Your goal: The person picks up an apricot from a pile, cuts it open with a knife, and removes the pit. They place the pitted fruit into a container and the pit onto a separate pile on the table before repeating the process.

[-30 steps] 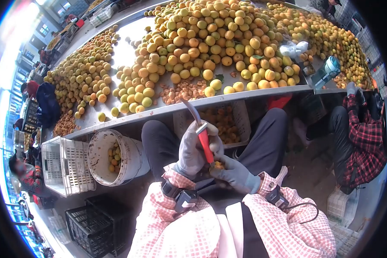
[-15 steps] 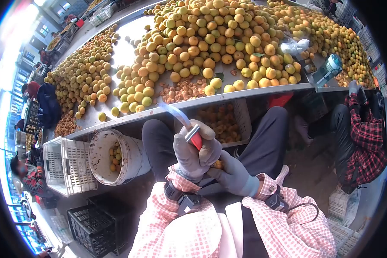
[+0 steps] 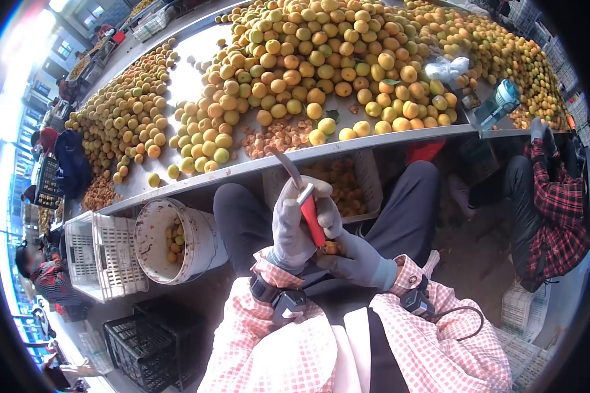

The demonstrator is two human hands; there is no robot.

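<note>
Wrapped in a grey glove, my left hand is closed round the red handle of a curved knife, its blade pointing up and left. My right hand, gloved too, pinches a small orange-yellow fruit just below the handle's end. The two hands touch or nearly touch above my lap. Beyond them, heaps of apricots cover much of a metal table, and a patch of brownish-orange pieces lies near its front edge.
Under the table is a crate of fruit. On the left stand a white bucket, a white crate and a black crate. A teal-lidded container and plastic bag rest on the table. A co-worker sits at right.
My left hand has turned the knife, so the red handle shows more fully and its lower end sits nearer the fruit. The view has shifted slightly.
</note>
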